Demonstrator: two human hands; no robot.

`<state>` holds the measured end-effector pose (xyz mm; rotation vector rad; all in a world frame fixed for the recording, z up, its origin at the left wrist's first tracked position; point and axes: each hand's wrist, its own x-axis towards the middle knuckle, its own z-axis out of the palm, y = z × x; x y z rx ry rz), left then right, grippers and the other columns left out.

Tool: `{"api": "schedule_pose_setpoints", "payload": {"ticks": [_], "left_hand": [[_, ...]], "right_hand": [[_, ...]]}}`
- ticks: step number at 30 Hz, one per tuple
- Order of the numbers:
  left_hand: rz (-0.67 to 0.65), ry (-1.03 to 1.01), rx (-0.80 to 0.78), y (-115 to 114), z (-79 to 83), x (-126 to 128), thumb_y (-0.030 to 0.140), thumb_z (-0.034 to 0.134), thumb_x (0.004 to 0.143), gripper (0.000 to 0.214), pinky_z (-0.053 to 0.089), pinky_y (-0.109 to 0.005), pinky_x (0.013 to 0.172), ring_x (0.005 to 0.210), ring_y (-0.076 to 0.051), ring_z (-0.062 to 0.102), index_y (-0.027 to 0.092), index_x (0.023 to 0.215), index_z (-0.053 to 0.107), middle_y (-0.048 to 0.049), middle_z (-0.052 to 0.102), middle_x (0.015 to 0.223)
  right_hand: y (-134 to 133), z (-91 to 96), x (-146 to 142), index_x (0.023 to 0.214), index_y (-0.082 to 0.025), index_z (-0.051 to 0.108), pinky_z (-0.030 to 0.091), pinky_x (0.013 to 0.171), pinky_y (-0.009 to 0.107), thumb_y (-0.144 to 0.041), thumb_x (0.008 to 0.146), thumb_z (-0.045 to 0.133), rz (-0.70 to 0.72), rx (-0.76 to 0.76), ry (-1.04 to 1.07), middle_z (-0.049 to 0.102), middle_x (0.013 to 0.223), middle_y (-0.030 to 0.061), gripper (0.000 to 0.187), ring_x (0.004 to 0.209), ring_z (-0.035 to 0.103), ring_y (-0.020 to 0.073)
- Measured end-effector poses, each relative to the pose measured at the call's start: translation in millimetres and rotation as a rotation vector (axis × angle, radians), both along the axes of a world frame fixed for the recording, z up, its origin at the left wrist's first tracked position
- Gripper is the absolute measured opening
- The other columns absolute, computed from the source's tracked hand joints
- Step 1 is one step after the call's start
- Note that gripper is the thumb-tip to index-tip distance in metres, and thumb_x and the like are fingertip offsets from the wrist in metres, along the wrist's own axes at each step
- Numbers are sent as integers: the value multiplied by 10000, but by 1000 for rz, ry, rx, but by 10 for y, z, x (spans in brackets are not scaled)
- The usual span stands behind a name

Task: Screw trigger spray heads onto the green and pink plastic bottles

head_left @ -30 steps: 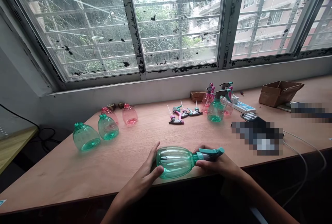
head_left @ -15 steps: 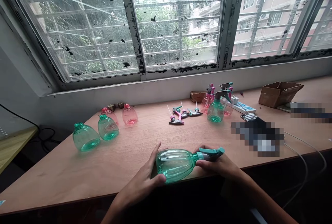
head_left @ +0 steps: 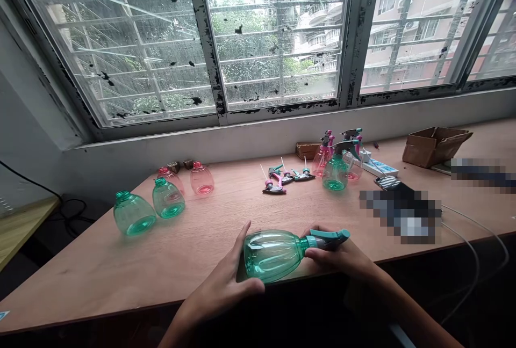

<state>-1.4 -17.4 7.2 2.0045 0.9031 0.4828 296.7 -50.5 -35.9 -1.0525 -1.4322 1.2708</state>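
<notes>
Green see-thru bottle [head_left: 274,254] lies sideways btwn both hands, above the table [head_left: 193,251] near its front edge. R hand [head_left: 336,251] grips its spray head [head_left: 332,236], most fingers hidden behind. L hand [head_left: 231,281] curves round the base, thumb out below; bottle blocks some fingers, so can't tell if it's gripping. Blurred patch [head_left: 403,216] masks whatever's by the phone [head_left: 389,182]. At back, green sprayer [head_left: 334,173] partly covers pink sprayers [head_left: 321,160]; loose heads [head_left: 276,189] sit nearby. Far L, upright green empty [head_left: 168,200] half hides a pink one [head_left: 176,180]
</notes>
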Motion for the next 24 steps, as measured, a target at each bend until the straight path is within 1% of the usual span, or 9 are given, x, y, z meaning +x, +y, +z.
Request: {"api": "schedule_pose_setpoints", "payload": {"ticks": [2,3,8,12,15,17,18,20,24], "left_hand": [[2,-5,-11,5,7,-16,507,597,916,943,141,-498,1240,1529,-320,143,242,1594,-3,-86,121,1679],[10,2,-12,-1,13,-14,513,571,931,915,132,-497,1242,1532,-314,132,241,1594,1,-82,113,1681],[46,30,37,-59,26,51,395,737,838,1065,151,-504,1241,1531,-329,120,290,1589,-11,-83,184,1667],[42,25,52,-53,1,56,358,794,780,1157,172,-500,1235,1524,-345,145,293,1587,-32,-94,193,1663],[11,-9,16,-25,1,19,472,685,864,1026,148,-498,1241,1529,-332,127,271,1591,-11,-83,137,1677],[25,-13,-3,-20,17,5,519,566,933,903,129,-504,1242,1531,-329,120,255,1594,11,-77,121,1680],[42,-5,-6,-24,26,6,522,549,942,879,126,-507,1242,1530,-332,119,255,1595,24,-74,121,1681],[67,19,-4,-40,39,23,490,601,923,907,137,-509,1241,1529,-337,122,275,1593,29,-68,140,1678],[58,43,55,-65,25,67,390,751,824,1094,178,-513,1233,1522,-345,157,286,1589,-24,-96,219,1656]], "right_hand": [[5,-16,5,1003,-204,621,417,537,251,-440,790,793,4,7,5,577,673,-48,361,576,556,142],[7,-23,8,1007,-204,620,413,537,252,-437,794,791,6,9,6,573,672,-49,359,576,550,140],[5,-33,19,1002,-209,621,396,526,249,-439,792,794,-1,4,-9,570,676,-49,357,581,546,142],[-2,-19,17,997,-208,623,410,535,245,-441,779,802,11,-9,9,572,695,-49,366,589,551,139],[-5,-10,11,997,-206,622,421,540,247,-446,776,802,13,-16,17,576,696,-48,373,585,556,139],[-8,-9,6,998,-205,620,417,538,243,-438,779,802,16,-11,19,576,686,-50,368,576,553,135],[-10,-8,4,999,-205,619,410,532,239,-434,783,801,18,-7,22,573,676,-53,364,569,547,132],[-14,-8,4,998,-206,615,401,521,236,-432,791,795,24,-5,27,567,655,-58,356,555,540,129],[-16,-3,8,988,-208,620,414,521,242,-446,779,801,22,-4,13,571,672,-52,365,564,548,136]]}}
